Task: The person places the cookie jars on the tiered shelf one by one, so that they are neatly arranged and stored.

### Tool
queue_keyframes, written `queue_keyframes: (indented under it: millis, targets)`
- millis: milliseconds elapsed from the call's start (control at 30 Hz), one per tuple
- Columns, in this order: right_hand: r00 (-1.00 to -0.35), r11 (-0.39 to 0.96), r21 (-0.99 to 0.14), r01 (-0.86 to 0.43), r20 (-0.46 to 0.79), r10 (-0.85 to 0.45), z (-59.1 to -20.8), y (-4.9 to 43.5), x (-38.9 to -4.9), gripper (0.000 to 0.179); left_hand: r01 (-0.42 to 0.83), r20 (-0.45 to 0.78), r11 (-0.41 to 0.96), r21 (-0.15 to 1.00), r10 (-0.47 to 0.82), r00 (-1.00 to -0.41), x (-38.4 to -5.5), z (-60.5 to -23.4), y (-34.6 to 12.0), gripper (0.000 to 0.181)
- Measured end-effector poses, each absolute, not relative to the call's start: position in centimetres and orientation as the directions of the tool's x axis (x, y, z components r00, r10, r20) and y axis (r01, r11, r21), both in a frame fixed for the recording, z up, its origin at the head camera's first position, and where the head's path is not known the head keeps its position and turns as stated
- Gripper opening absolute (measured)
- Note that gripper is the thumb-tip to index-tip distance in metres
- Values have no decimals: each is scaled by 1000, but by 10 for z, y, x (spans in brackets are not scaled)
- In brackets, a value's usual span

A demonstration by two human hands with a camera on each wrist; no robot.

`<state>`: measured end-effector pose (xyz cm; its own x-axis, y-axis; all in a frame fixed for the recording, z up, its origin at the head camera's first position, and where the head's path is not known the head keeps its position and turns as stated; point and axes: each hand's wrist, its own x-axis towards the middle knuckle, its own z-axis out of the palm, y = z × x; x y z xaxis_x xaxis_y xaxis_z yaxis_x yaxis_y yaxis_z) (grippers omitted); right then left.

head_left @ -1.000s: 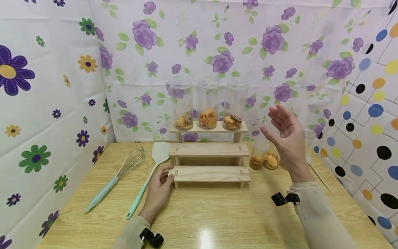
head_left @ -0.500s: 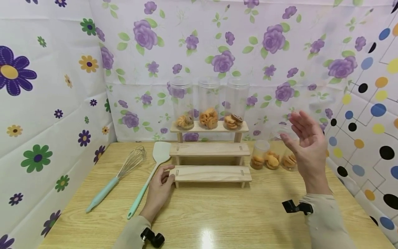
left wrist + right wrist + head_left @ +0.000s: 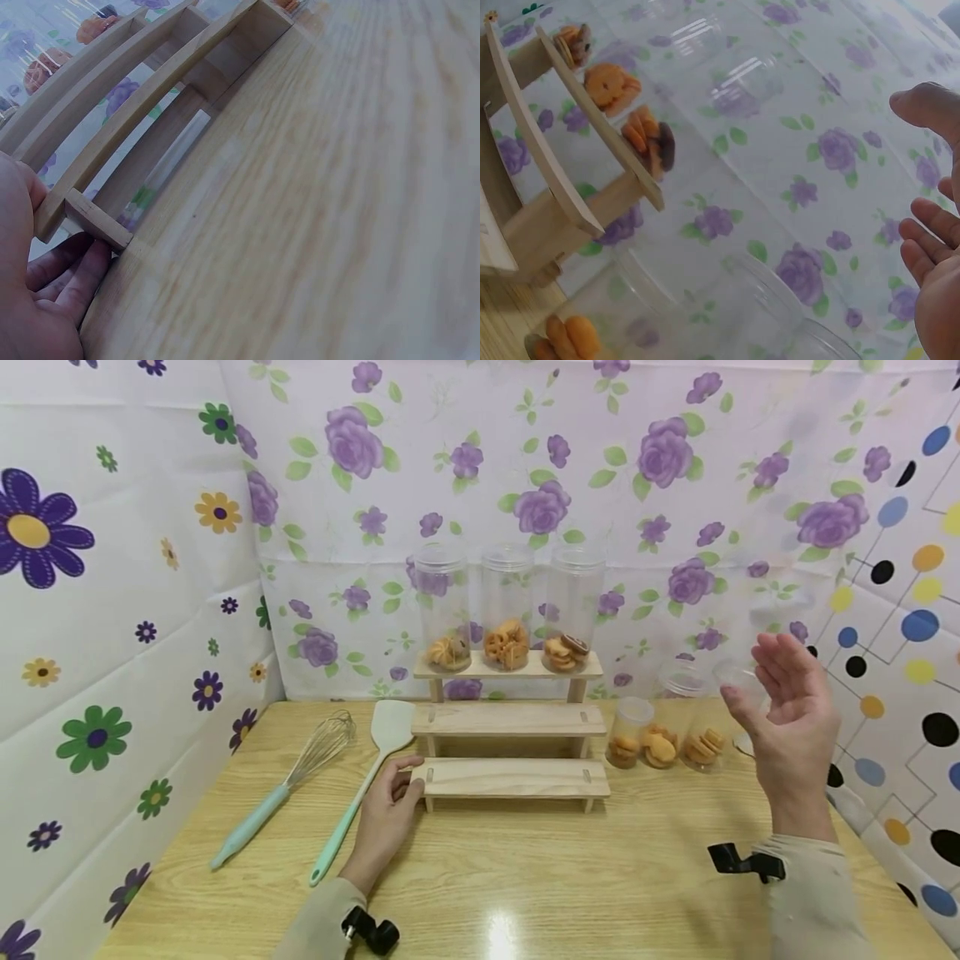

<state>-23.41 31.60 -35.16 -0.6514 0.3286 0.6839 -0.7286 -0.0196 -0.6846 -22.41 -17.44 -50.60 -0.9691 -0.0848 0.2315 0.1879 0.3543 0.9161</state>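
A three-step wooden display stand (image 3: 510, 720) stands mid-table. My left hand (image 3: 388, 806) grips the left end of its lowest step; in the left wrist view the thumb lies at the step's edge and the fingers (image 3: 90, 270) curl by the leg. On the top step are three tall clear jars with cookies: the left (image 3: 447, 652), the middle (image 3: 506, 645) and the right (image 3: 566, 652). My right hand (image 3: 795, 735) is raised at the right, holding nothing, thumb apart from the fingers. To its left stand a short jar (image 3: 624, 747) and two taller cookie jars (image 3: 660, 747).
On the left lie a whisk (image 3: 288, 789) with a pale blue handle and a spatula (image 3: 390, 727) with a mint handle. Floral cloth (image 3: 540, 443) walls the back, and patterned cloths close both sides. The table (image 3: 555, 877) has a wood-grain top.
My right hand has moved right, away from the jars at the right, uncovering the farthest one. The left hand stays on the stand.
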Motion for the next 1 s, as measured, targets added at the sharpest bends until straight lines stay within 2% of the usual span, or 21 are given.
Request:
queue_keyframes:
  millis: [133,267,367,500,567,733,1000]
  targets:
    - [-649,-5,-694,-720,671,358,-353,332,-232,86,189,229,348,918,-78,-970,-225,-506,-173,33]
    - [-680,20,-738,-675,632,372,-360,346,-233,90,194,236,349,917,-81,-968,-225,-507,-174,33]
    - [-721,64,-794,-605,580,380,-369,355,-236,93,198,240,350,916,-81,-967,-224,-507,-175,33]
    - [-764,214,-858,-468,514,390,-388,367,-244,93,200,241,349,916,-79,-967,-224,-508,-176,34]
    - [-773,239,-869,-433,495,398,-401,372,-250,92,201,243,349,915,-82,-966,-224,-507,-177,34]
    - [-777,108,-888,-446,445,445,-434,382,-266,91,205,248,349,914,-82,-965,-225,-507,-177,34]
    - [-805,69,-924,-377,364,469,-466,386,-279,88,200,243,351,915,-82,-966,-225,-506,-176,34]
